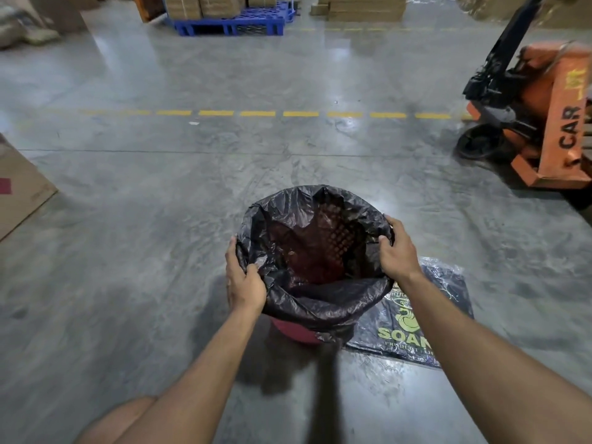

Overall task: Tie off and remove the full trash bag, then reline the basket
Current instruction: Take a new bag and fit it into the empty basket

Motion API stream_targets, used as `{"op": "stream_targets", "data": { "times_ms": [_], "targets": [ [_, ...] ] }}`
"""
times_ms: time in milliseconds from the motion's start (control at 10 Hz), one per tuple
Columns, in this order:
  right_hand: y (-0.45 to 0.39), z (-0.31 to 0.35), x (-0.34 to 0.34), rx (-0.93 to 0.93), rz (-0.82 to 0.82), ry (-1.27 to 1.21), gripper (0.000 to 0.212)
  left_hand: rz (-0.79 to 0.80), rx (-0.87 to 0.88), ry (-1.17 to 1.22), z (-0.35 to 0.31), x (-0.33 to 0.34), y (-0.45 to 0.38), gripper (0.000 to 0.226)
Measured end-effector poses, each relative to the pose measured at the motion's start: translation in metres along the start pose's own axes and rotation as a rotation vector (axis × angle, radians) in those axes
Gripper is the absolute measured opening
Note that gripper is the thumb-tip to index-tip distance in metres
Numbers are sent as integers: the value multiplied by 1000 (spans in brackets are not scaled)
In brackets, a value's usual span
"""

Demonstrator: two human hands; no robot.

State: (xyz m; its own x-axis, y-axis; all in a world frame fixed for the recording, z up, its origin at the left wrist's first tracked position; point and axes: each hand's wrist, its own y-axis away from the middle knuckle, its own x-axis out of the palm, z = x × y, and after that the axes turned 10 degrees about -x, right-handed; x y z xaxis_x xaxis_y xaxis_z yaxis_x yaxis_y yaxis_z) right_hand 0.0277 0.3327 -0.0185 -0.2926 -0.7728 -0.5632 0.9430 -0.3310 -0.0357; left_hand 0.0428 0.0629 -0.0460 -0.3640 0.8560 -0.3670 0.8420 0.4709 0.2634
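A thin black trash bag (320, 307) lines a dark red perforated basket (296, 334) standing on the concrete floor. The bag's mouth is folded over the rim, and the basket's holes show through the plastic inside. My left hand (243, 277) grips the bag's edge at the left side of the rim. On the right side of the rim, my right hand (397, 251) pinches the bag's edge. A flat black pack of bags (416, 328) with yellow-green print lies on the floor just right of the basket, partly under my right forearm.
An orange pallet truck (544, 123) stands at the right. A cardboard box (19, 187) sits at the left edge. A blue pallet (230, 24) with stacked cartons is far back. A dashed yellow line (256, 113) crosses the floor.
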Motion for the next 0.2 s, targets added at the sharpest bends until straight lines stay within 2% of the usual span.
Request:
{"op": "stream_targets", "data": {
  "times_ms": [100,200],
  "targets": [
    [-5,-4,-7,23,174,32,52,82,-27,27,-2,-4,-1,65],
    [-10,-2,-30,35,365,3,77,233,-41,-91,-1,-18,-9,60]
  ]
}}
